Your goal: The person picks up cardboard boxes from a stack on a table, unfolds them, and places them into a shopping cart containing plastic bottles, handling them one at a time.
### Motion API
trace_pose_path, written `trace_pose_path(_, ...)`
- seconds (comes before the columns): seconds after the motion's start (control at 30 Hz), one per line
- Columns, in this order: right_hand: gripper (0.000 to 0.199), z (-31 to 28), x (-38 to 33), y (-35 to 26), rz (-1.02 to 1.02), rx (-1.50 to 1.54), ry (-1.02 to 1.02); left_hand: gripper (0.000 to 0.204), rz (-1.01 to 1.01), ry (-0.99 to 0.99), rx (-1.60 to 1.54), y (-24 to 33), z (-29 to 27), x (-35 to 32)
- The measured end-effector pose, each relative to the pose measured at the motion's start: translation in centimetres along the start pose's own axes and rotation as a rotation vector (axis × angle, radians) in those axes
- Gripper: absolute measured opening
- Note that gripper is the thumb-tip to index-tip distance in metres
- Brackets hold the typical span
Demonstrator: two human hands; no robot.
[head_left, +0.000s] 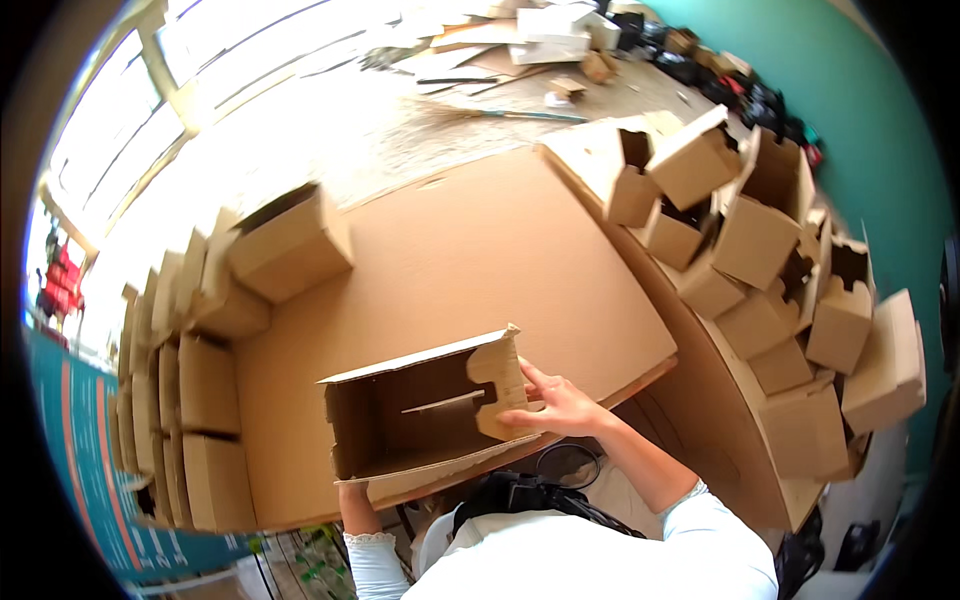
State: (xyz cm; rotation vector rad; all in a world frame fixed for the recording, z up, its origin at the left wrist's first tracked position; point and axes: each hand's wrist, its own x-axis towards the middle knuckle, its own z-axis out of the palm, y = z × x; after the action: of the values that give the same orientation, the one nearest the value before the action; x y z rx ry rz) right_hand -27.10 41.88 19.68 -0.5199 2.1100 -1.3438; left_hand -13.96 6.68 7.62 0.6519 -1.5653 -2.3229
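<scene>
An open-topped brown cardboard box (425,405) is at the near edge of the cardboard-covered table (480,240), its opening facing up at me. One end has a notched panel, and a pale strip shows inside. My right hand (555,402) grips that right end, thumb on the panel and other fingers along its outer side. The wrist of my left hand (354,493) meets the box's near left corner from below. That hand's fingers are hidden behind the cardboard.
Upright boxes (215,390) stand in rows along the table's left side, with another open box (292,245) behind. Several notched boxes (765,225) are heaped on a board at the right. A broom (515,115) and scrap cardboard lie on the floor beyond. A green wall (880,130) rises at right.
</scene>
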Motion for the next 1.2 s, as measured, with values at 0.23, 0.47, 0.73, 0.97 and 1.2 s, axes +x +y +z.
trace_pose_path(0.23,0.093,-4.8,-3.0,1.3,0.293,-0.039,0.255,0.043,-0.151,-0.246,0.187,-0.3,9.8,5.3)
trace_pose_path(0.47,0.065,-6.9,-1.3,10.5,0.005,0.169,0.651,0.056,0.029,-0.602,0.405,3.0,18.6,8.4)
trace_pose_path(0.73,0.025,-16.3,-1.5,5.7,0.128,0.344,0.847,0.057,-0.083,-0.442,0.6,0.5,15.7,7.0)
trace_pose_path(0.97,0.032,-22.7,0.2,9.6,0.338,0.307,0.93,0.05,-0.212,-0.3,0.553,-1.4,9.9,4.4)
trace_pose_path(1.2,0.039,-22.8,1.6,10.3,0.194,0.48,1.087,0.046,-0.153,-0.242,0.523,-1.4,5.6,3.5)
